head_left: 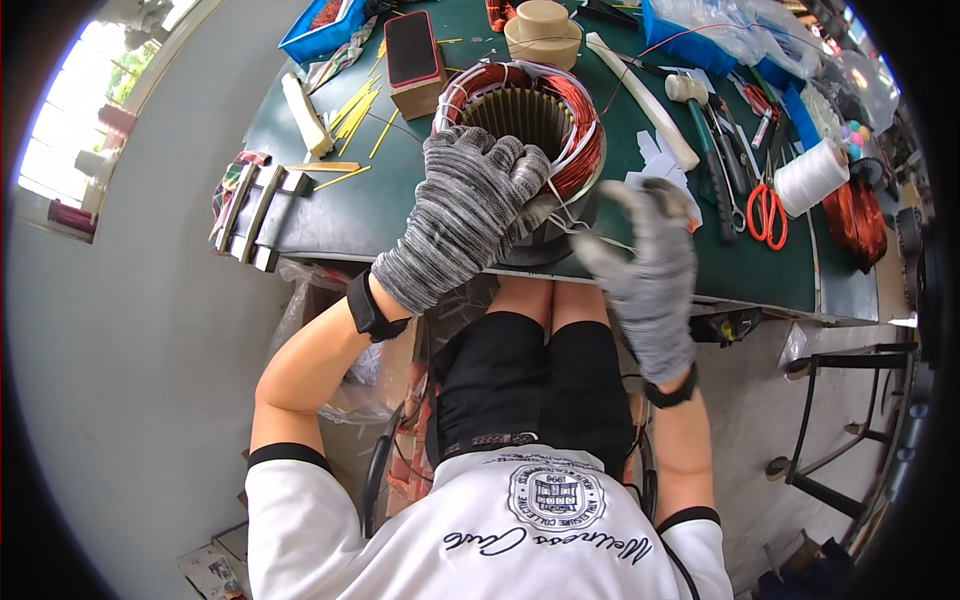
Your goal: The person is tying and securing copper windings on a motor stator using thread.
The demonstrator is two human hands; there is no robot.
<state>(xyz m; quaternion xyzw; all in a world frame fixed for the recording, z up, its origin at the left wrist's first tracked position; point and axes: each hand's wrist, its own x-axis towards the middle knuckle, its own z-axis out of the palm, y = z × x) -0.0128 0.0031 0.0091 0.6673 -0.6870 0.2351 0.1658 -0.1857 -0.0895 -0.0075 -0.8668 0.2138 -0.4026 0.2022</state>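
copper-wound stator (580, 125) partly under fingers (508, 154) of left hand (458, 205)

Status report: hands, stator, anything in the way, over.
Left hand on wound stator, near side; right hand alongside, blurred. Stator on green table. Box close on its left.
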